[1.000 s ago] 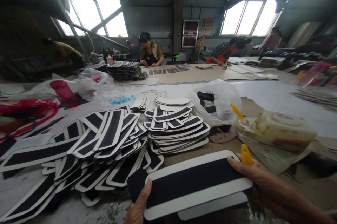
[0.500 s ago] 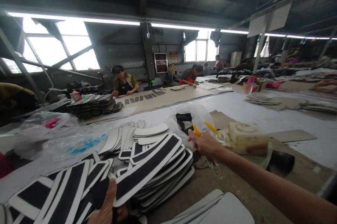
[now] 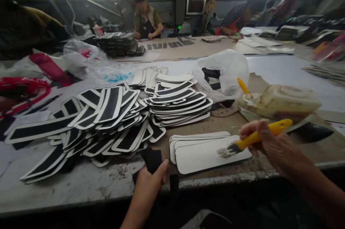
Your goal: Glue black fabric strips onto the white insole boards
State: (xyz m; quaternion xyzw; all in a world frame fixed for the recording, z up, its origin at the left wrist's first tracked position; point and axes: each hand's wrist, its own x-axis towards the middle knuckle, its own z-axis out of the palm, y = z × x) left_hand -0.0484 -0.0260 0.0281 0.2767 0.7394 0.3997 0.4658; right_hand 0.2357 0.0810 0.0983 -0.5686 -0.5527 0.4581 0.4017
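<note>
Brush (image 3: 244, 142) moved over panels (image 3: 199, 154), contact unclear

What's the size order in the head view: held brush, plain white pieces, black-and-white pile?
1. Black-and-white pile
2. Plain white pieces
3. Held brush

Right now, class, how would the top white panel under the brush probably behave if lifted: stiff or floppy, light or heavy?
Probably fairly stiff: the top white panel lies flat, without visible ripples. Likely light for its size, since its edge looks thin. It might slide over the fanned panels beneath, unless the brush has made it tacky.
</note>
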